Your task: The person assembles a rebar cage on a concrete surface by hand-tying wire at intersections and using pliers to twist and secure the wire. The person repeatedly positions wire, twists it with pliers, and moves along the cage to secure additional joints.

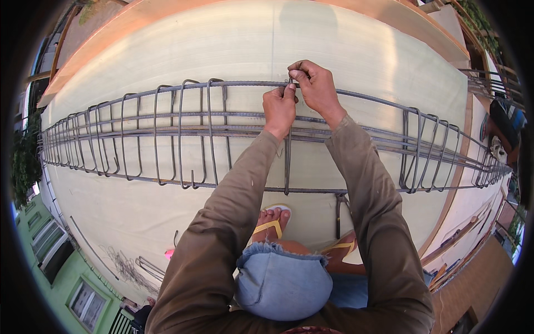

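The rebar cage [167, 131] lies lengthwise across a pale concrete slab [345, 50], spanning the head view from the left rim to the right rim; it consists of long horizontal bars threaded through a series of rectangular stirrups. At the far left the stirrups [83, 145] stand close together and upright; toward the centre-left they are spaced wider, and several lean slightly. Below the cage on the left, loose wire scraps [130, 270] lie on the slab near its edge, with a small pink object [169, 254] just beside them. At the centre, one single stirrup [287, 161] hangs vertically from the top bar [245, 84], reaching down to the lowest bar. The left hand [280, 108] is clenched around the upper end of this stirrup, just under the top bar, knuckles facing the camera. The right hand [315, 83] is pinched shut at the junction of the stirrup and the top bar, fingertips touching those of the left hand; whether it holds tie wire cannot be determined. Both forearms wear brown sleeves. Below the hands, two feet in yellow sandals [271, 225] stand on the slab just beside the lowest bar, and frayed denim shorts [281, 281] cover the knees. To the right, a further group of stirrups [431, 147] stands upright on the bars, and more follow toward the right rim.
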A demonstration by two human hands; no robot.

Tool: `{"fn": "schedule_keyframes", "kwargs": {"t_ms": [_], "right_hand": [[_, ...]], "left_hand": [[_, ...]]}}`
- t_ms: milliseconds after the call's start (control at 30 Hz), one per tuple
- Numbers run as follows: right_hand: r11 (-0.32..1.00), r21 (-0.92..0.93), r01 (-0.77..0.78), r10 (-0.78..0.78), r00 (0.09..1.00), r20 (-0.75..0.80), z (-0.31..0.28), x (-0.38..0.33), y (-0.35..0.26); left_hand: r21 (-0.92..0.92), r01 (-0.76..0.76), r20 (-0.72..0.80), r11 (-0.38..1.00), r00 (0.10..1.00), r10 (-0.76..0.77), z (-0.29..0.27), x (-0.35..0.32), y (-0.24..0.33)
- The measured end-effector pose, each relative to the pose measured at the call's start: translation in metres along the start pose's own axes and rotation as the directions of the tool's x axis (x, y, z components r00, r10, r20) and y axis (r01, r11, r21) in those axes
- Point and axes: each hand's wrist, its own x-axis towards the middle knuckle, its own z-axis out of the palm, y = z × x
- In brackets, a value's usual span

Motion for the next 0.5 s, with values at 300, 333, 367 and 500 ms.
{"fn": "schedule_keyframes", "kwargs": {"t_ms": [300, 333, 367, 500], "right_hand": [[0.979, -0.131, 0.157, -0.193, 0.919, -0.343, 0.021, -0.046, 0.005], [0.978, -0.154, 0.144, -0.196, 0.889, -0.414, 0.027, -0.05, 0.006], [0.991, -0.076, 0.108, -0.131, 0.88, -0.456, 0.032, -0.055, 0.007], [0.982, 0.19, 0.017, 0.088, 0.842, -0.532, 0.054, -0.07, 0.01]], "left_hand": [[-0.016, 0.024, 0.06, 1.0, 0.998, -0.023, -0.008, 0.004, -0.001], [-0.018, 0.014, 0.052, 1.0, 0.999, -0.013, -0.008, 0.005, -0.001], [-0.035, 0.033, 0.074, 0.999, 0.997, -0.03, -0.009, 0.006, -0.001], [-0.126, 0.067, 0.097, 0.99, 0.994, -0.055, -0.012, 0.007, 0.0]]}}
